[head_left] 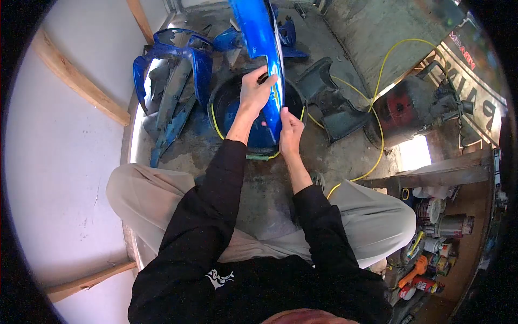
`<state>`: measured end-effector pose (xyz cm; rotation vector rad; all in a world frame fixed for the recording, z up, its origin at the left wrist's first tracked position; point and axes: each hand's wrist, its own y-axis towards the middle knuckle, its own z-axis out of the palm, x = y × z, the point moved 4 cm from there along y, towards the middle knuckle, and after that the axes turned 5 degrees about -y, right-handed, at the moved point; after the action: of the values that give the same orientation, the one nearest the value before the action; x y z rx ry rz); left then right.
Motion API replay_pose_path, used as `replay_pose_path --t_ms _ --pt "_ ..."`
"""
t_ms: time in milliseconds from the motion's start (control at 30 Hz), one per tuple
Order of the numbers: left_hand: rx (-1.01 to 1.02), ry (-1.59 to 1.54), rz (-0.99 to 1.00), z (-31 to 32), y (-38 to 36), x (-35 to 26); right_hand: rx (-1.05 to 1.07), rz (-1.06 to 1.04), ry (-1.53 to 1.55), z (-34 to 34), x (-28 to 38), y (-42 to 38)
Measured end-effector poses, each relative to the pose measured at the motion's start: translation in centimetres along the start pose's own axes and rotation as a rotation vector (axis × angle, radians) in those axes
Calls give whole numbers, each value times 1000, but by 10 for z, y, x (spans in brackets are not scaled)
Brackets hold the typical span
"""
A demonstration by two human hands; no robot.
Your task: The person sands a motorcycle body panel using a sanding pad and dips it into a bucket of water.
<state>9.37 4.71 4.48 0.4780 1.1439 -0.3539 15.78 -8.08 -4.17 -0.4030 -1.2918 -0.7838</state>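
Observation:
A long, glossy blue plastic body panel (256,32), like a motorcycle fairing piece, is held up in front of me, its lower end narrowing. My left hand (256,96) is closed on its left edge, the thumb lying across the shiny face. Lower down, my right hand (290,131) grips the right edge near the narrow tip; most of its fingers are hidden. Beneath the panel stands a round black tub (216,120) with a yellow-green strip along its rim. Its inside looks blue, partly covered by the panel and my hands.
Blue fairing parts (200,73) lie on the floor at the left. Dark plastic pieces (345,116) are right of the tub. A yellow hose (382,135) runs past a dark red-marked tank (398,105). Cans (453,225) and an orange-handled tool (414,271) fill a shelf at lower right.

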Motion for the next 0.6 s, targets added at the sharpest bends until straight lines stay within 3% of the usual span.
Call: replay_pose_path --t_ms 133,200,300,600 --pt "93 182 52 -13 15 -1 186 33 -459 -7 -5 16" --pt "180 224 108 -22 22 2 234 62 -460 -3 1 24" --pt "276 241 76 -35 27 -8 124 104 -286 -15 25 37" --pt "392 182 90 -18 18 -37 69 85 -146 -14 70 60"
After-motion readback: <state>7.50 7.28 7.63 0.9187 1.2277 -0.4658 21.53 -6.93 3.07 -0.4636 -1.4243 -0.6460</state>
